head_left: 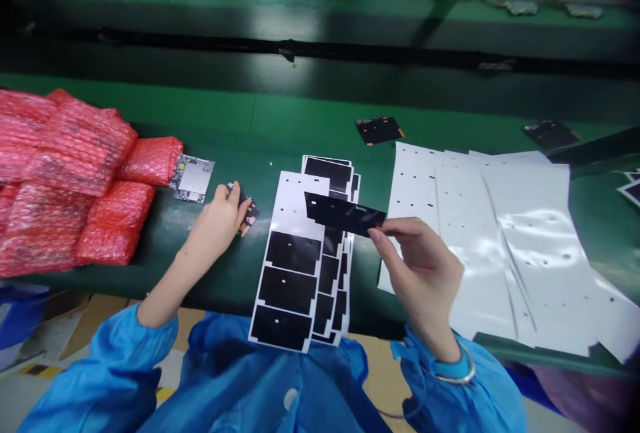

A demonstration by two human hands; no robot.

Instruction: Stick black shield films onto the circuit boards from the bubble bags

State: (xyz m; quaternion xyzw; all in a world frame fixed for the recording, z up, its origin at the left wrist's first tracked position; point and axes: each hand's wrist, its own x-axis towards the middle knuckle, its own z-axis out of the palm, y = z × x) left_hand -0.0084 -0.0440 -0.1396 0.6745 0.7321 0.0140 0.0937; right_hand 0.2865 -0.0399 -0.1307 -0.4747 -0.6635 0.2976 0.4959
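Between the thumb and fingers of my right hand [420,266] is a thin black rectangular sticker [345,213] with small cut-outs, held by its right end. It hovers over a stack of white backing sheets [300,203]. The top sheet's lower half still carries black stickers [285,289], and its upper part is bare white. My left hand [223,213] is closed on a small circuit board [249,218] lying on the green bench, its fingers covering part of it. Just left of that hand lies another circuit board [194,178] with a silver shield.
Red bubble-wrap packs [70,153] are piled at the left. White peeled-looking sheets [475,233] overlap at the right. Black-covered boards lie farther back, one at centre right [379,130] and one at far right [550,134]. A raised green shelf [215,3] runs along the back.
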